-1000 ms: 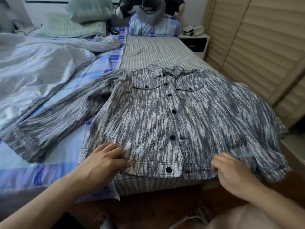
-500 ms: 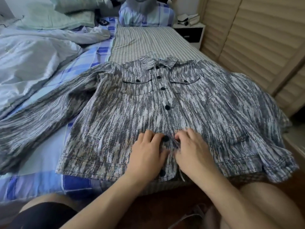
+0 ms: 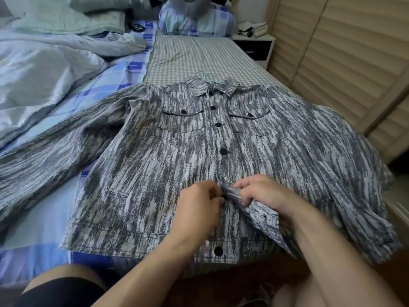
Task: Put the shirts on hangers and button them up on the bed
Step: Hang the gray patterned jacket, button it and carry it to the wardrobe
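Together at the placket, left hand (image 3: 199, 209) and right hand (image 3: 263, 192) pinch the shirt (image 3: 143, 173) (four upper buttons done).

light: soft, dim daylight | shadows: faint | blur: slight overall | edges: wide-angle bowing

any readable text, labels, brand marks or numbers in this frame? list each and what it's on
None readable.
Dark round item with pale marks by the pillows: too blurred to read.
Books on the nightstand: no legible titles.
Grey streaked shirt: no visible label.
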